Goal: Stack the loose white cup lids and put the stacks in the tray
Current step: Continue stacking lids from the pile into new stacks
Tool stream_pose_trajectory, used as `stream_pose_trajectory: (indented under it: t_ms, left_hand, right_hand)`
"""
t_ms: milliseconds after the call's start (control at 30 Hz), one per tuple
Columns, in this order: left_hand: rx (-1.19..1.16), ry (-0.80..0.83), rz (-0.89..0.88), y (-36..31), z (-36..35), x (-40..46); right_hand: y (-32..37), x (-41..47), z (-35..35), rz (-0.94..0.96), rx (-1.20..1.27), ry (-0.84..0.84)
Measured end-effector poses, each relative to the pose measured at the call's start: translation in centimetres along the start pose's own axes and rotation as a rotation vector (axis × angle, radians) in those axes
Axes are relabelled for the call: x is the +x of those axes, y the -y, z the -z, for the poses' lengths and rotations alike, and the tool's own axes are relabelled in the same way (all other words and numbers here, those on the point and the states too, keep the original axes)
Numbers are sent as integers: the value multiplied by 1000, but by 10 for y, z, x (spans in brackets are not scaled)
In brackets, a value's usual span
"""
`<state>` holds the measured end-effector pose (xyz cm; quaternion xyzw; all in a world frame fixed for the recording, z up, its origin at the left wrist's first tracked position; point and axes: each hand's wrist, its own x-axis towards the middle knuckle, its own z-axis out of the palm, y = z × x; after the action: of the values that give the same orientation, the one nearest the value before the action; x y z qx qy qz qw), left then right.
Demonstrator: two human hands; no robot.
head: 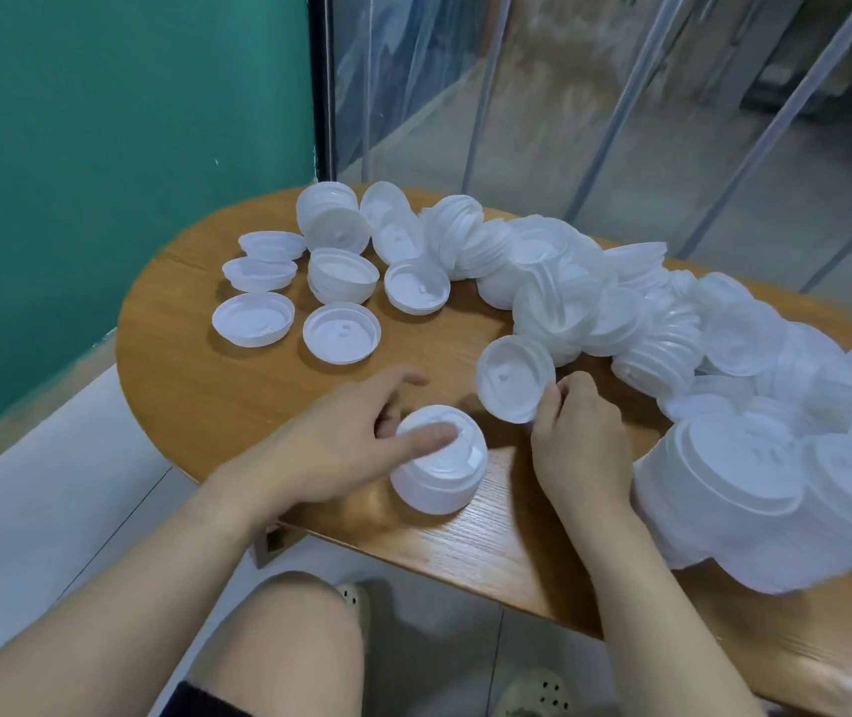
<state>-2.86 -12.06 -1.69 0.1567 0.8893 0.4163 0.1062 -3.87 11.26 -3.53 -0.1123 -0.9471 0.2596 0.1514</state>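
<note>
At a wooden table (269, 406), a person's left hand (331, 452) rested, fingers straight, on a short stack of lids (437, 478). Just right of the stack, the right hand (576, 432) pinched a single lid (514, 377), apparently turned underside-up. It needed flipping and seating on the stack. No tray showed.

Left hand (341, 447) reaches in from the lower left, fingers spread, index finger laid straight across a short lid stack (437, 468). Right hand (576, 437), forearm angling up from below, pinches a tilted lid (512, 380) by its edge.
</note>
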Motion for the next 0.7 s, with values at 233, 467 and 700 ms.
stream_pose_trajectory:
  t_ms: [233, 467, 700]
  left_hand:
    - [-576, -115, 184, -22, 6, 78]
    - [-727, 79, 98, 1, -8, 79]
    - [-841, 63, 5, 4, 3, 75]
  right_hand:
    - [16, 11, 1, 73, 272, -13]
    - [21, 28, -13, 145, 296, 60]
    - [34, 21, -18, 189, 416, 143]
